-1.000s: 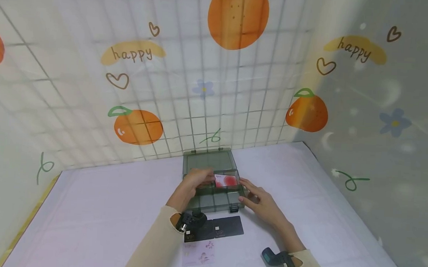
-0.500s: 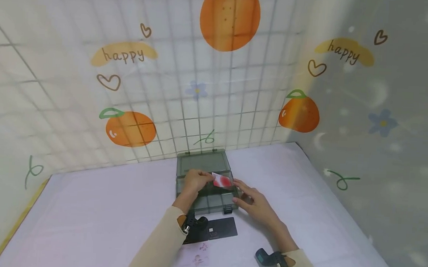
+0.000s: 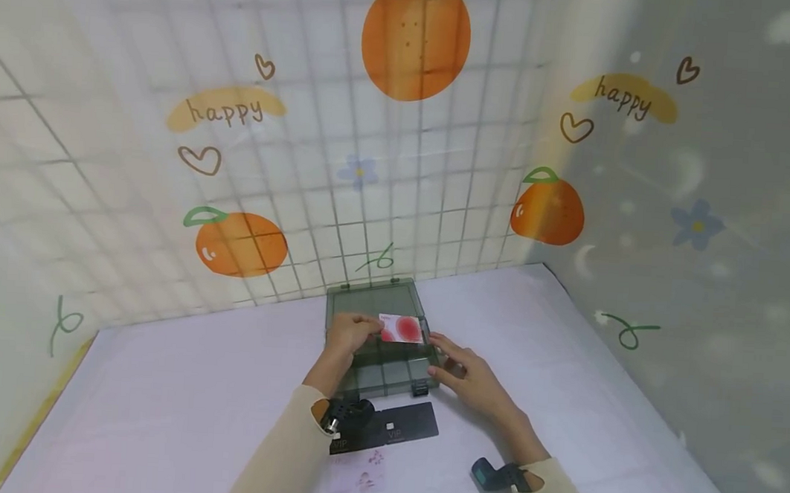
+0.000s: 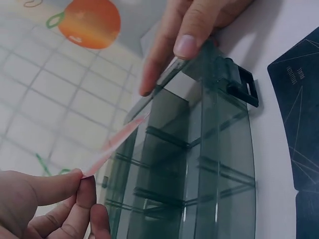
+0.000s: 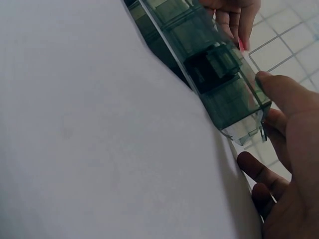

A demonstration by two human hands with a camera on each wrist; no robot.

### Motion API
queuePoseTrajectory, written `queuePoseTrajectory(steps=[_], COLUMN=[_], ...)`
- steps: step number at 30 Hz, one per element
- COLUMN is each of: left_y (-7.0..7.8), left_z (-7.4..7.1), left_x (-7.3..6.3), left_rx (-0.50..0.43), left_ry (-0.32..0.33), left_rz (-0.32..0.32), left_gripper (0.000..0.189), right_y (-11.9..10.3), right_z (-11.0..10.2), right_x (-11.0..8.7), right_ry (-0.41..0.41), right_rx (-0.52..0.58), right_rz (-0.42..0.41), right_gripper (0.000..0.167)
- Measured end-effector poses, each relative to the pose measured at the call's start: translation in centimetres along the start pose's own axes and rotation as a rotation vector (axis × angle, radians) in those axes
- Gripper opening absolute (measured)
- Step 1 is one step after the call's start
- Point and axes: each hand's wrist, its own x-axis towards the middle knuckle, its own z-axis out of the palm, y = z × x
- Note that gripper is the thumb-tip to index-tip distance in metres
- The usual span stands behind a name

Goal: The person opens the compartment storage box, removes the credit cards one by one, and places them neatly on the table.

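My left hand (image 3: 346,339) pinches a red-and-white card (image 3: 402,329) by its left edge, between thumb and fingers. The card is raised over an opened green see-through compartment box (image 3: 372,299), whose lid is folded back towards the wall. In the left wrist view the card (image 4: 115,143) slants, its far end near the box's right rim. My right hand (image 3: 475,379) lies at the box's right side. Its thumb and forefinger touch the rim near the front corner, spread and fairly straight, and the other fingers hang loosely bent in the right wrist view.
Two black cards (image 3: 412,423) lettered VIP lie side by side in front of the box. Nearer to me is a pale pink flowered card (image 3: 356,474). A black latch (image 3: 420,388) sticks out from the box's front. A patterned curtain (image 3: 292,159) hangs right behind it.
My left hand has lifted the card from low in the box, and its printed face now tilts more towards me. The right hand stays by the box's right side. The head view has shifted slightly.
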Motion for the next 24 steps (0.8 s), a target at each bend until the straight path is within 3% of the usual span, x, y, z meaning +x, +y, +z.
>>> queuePoseTrajectory(steps=[10, 24], left_y=[0.1, 0.1], left_z=[-1.8, -2.9], left_x=[-0.8, -3.8], left_rx=[-0.167, -0.234], left_ry=[-0.048, -0.095], left_rz=[-0.038, 0.008], left_gripper=[0.023, 0.020], right_y=[0.1, 0.3], right_z=[0.1, 0.1], right_x=[0.1, 0.0], right_ry=[0.006, -0.002], right_rx=[-0.014, -0.019], right_rz=[-0.002, 0.004], right_gripper=[0.065, 0.064])
